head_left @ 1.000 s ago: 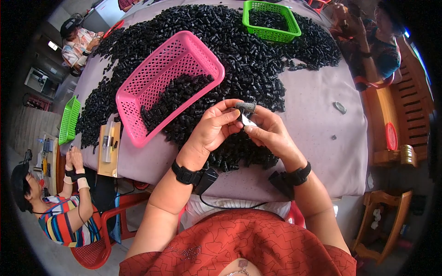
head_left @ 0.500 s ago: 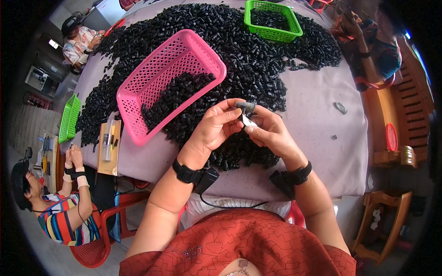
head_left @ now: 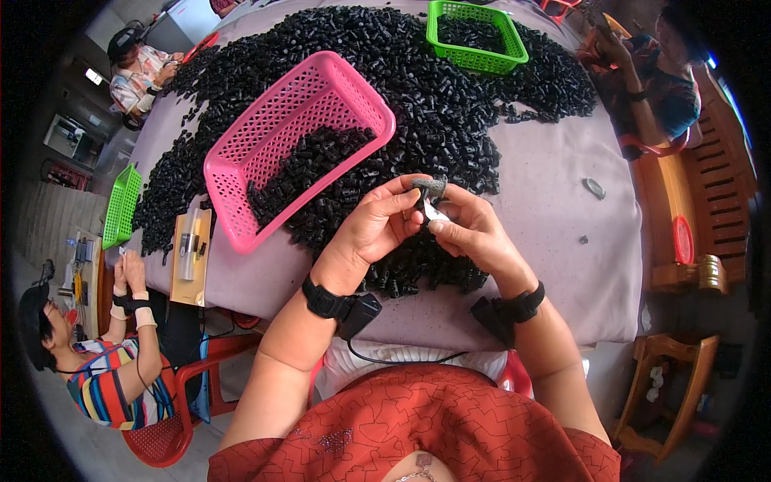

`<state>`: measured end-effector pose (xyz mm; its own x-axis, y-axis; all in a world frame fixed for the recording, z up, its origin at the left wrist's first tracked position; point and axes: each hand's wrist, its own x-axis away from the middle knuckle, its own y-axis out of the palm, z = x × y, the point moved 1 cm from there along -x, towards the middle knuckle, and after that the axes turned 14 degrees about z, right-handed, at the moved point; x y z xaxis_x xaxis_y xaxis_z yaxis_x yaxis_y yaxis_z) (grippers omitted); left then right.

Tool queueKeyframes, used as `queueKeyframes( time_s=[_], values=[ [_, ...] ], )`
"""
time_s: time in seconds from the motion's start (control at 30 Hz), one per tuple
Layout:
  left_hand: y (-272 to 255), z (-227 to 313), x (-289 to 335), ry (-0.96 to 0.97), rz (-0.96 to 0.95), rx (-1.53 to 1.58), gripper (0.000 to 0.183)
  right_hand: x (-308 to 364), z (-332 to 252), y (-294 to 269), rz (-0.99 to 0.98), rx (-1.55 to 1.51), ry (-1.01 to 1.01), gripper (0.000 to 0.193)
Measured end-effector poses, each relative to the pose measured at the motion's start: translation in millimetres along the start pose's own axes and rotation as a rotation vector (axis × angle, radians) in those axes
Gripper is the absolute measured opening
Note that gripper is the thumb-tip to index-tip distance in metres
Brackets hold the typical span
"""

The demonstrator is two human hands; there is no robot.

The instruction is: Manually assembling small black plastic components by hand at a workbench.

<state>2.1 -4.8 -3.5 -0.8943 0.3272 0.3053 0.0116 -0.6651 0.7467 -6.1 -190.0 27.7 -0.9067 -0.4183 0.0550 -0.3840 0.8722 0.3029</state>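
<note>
Fingertips (head_left: 412, 196) of the left hand (head_left: 374, 225) hold a grey round-topped piece (head_left: 432, 185) in a narrow pinch, right of the pink perforated basket (head_left: 366, 98); the right hand (head_left: 480, 224) pinches a small whitish piece (head_left: 434, 212) just beside it. Even thumb pressure and hands kept together probably give best control.

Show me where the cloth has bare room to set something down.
The widest free patch of grey cloth lies between the right hand and the cloth's right edge, with a translucent piece and dark bit on it. A smaller one lies between the pink basket and brown board. The middle and far side are crowded with black parts.
</note>
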Motion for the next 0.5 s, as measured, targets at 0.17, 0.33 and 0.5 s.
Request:
queueKeyframes(
  time_s=[0.17, 0.33, 0.5],
  values=[
    [-0.8, -1.7, 0.0, -0.054, -0.085, 0.030, 0.034, -2.0, -2.2, -3.1, 0.016, -0.033, 0.036, 0.049],
    [-2.2, -4.0, -1.9, -0.061, -0.081, 0.074, 0.036, -2.1, 4.0, -4.0, -0.013, -0.030, 0.014, 0.048],
    [4.3, -1.7, 1.6, -0.070, 0.026, 0.072, 0.029, 1.2, -0.2, 0.9, -0.018, 0.019, -0.009, 0.048]
  ],
)
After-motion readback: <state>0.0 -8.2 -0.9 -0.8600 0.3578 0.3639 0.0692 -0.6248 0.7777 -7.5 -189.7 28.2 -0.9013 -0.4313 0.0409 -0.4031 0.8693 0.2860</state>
